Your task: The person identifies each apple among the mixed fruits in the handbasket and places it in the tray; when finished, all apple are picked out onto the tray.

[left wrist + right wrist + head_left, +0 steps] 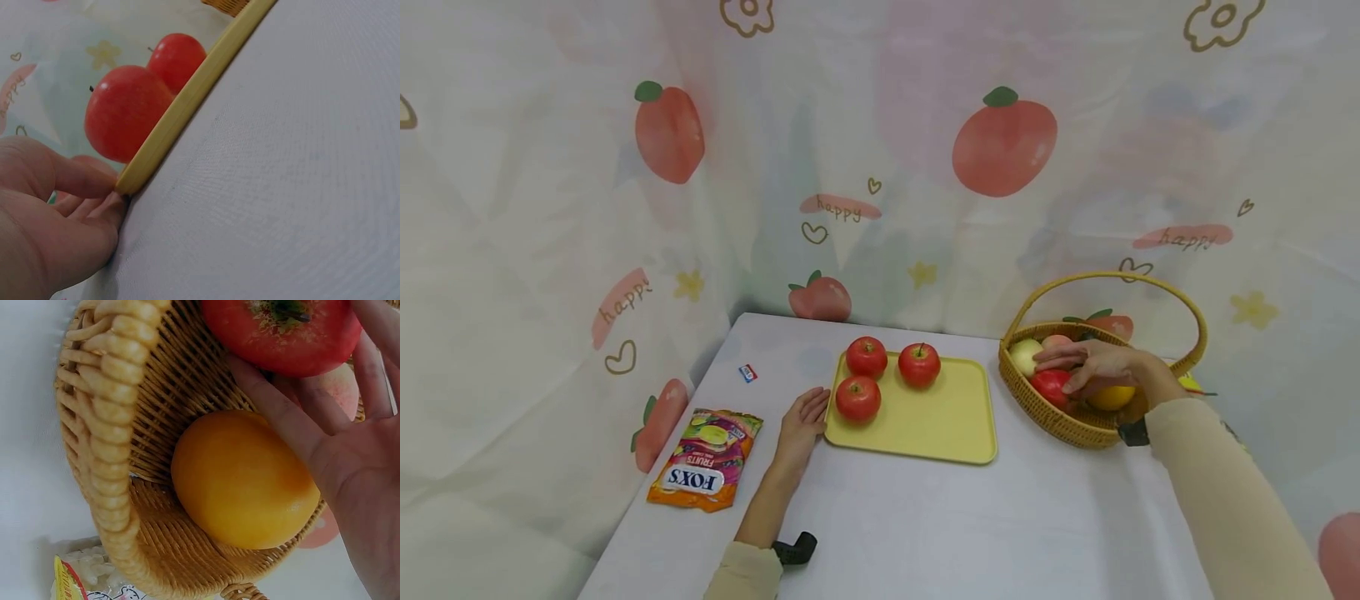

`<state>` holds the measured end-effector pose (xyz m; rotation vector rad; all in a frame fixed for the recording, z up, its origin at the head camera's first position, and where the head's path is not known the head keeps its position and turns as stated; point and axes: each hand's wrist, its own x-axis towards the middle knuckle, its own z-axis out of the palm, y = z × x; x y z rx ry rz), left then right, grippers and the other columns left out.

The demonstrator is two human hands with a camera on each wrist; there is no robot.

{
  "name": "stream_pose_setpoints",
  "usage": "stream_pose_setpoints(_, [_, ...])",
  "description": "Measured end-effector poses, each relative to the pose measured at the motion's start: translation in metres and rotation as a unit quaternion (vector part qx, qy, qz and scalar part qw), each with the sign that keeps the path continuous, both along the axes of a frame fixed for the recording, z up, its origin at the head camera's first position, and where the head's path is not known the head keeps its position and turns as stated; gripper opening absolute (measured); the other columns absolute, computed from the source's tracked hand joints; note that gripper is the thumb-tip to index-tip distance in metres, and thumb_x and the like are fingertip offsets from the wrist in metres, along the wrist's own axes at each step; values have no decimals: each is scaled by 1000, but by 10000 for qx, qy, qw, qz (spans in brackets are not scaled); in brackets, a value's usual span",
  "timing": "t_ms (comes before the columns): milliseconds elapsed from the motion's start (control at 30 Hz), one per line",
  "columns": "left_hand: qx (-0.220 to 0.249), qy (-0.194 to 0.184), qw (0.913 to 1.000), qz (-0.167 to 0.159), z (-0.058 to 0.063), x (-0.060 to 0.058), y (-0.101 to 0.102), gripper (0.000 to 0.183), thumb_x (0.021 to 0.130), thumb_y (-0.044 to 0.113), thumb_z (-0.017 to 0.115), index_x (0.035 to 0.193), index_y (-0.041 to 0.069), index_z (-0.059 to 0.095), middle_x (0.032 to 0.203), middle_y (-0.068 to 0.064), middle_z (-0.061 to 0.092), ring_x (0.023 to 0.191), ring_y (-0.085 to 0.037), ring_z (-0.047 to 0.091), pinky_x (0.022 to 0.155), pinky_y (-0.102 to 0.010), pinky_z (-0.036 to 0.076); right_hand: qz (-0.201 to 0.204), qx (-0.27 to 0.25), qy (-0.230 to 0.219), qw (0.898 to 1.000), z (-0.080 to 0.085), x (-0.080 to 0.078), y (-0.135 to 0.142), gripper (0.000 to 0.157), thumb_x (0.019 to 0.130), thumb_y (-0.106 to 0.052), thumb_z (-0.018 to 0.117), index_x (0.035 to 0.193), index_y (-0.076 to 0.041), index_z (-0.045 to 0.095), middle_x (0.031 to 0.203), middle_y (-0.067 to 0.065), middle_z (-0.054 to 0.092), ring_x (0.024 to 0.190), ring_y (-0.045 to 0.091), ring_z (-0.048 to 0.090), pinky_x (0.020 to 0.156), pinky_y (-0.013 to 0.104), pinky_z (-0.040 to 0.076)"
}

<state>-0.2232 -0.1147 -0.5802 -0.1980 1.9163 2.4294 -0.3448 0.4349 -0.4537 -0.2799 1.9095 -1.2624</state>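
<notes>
At the left edge of the yellow tray, my left hand pinches the rim, thumb on top and fingers low at its side in the left wrist view. Three red apples sit on the tray's left half. My right hand reaches into the wicker basket around another red apple. Its fingers are extended and spread, with the thumb tip right at the apple's edge. A yellow-orange fruit lies below that palm, and a pale green fruit is near the fingertips.
A candy bag lies left of my left forearm, with a small wrapped piece farther back. The basket's tall handle arches above its far side. A clear and yellow package lies beside the basket. Printed curtains surround the table.
</notes>
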Motion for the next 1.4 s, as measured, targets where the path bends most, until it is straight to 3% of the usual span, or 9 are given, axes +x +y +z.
stream_pose_setpoints(133, [24,-32,10000,28,-1,-1,0,69,92,-23,48,156,0,41,158,-22,46,148,-35,43,119,-42,39,29,115,175,9998,0,3,-2,72,96,1,69,159,1,36,162,23,40,126,17,60,102,53,56])
stream_pose_setpoints(300, [48,-17,10000,44,-1,-2,0,69,91,-24,48,155,0,41,158,-23,46,148,-36,43,118,-43,39,-51,10,275,9996,2,8,-5,71,95,2,70,158,5,36,162,30,35,115,30,66,99,63,55])
stream_pose_setpoints(500, [9,-67,10000,21,-2,-3,1,70,91,-24,47,156,0,41,158,-21,46,148,-35,43,118,-42,40,-209,279,650,9973,2,14,-3,69,95,-6,74,156,1,43,160,30,38,107,38,69,93,63,58])
stream_pose_setpoints(700, [42,-68,10000,28,-1,-3,0,69,91,-23,47,156,1,41,158,-21,46,148,-34,43,119,-43,39,-546,325,1173,9911,0,20,4,68,94,-10,76,155,-4,47,160,25,39,112,29,67,90,59,61])
stream_pose_setpoints(900, [41,3,10000,32,-2,-3,-1,70,90,-24,47,156,0,41,158,-22,46,148,-36,43,119,-44,40,-800,-323,1631,9828,1,26,10,62,99,-4,67,157,-5,44,157,4,51,122,13,63,92,58,60])
stream_pose_setpoints(1067, [-69,-39,9999,74,-2,-2,0,70,91,-24,48,156,1,41,157,-22,47,148,-35,44,117,-43,41,-1059,-825,1861,9733,5,33,16,59,103,-1,60,158,-4,41,148,-10,57,121,10,64,91,60,58])
stream_pose_setpoints(1233, [-79,-28,10000,31,-2,-2,0,70,90,-24,47,156,0,41,158,-22,46,148,-35,43,118,-43,40,-1674,-1273,1666,9633,14,44,10,60,104,-1,58,160,-7,38,144,-12,55,121,6,61,90,60,59])
stream_pose_setpoints(1400, [-101,-84,9999,71,-1,-3,1,69,91,-23,48,155,2,43,157,-19,49,147,-32,45,118,-41,40,-2135,-1749,1393,9510,20,55,0,59,107,-3,53,162,-12,37,146,-13,53,121,8,61,90,53,62])
